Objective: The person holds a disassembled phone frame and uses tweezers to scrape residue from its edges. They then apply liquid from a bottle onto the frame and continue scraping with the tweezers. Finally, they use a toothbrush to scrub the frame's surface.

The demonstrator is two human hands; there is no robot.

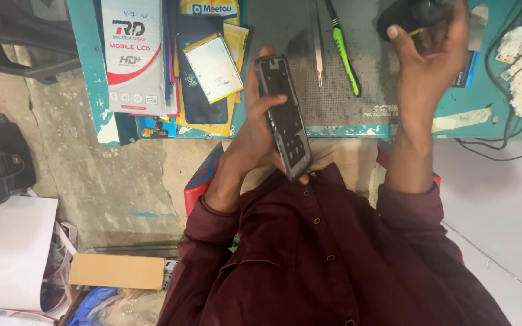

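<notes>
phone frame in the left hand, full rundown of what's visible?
The phone frame is a dark, slim rectangular chassis, opened, with bare inner compartments and no screen or back cover. It looks like metal or plastic. The left hand grips it from the side, tilted lengthwise, above the edge of the teal workbench and the grey mat.

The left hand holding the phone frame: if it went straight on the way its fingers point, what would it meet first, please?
Probably the grey mat, about where the tweezers lie; the left hand and phone frame hover above the bench, so depth is unclear.
</notes>
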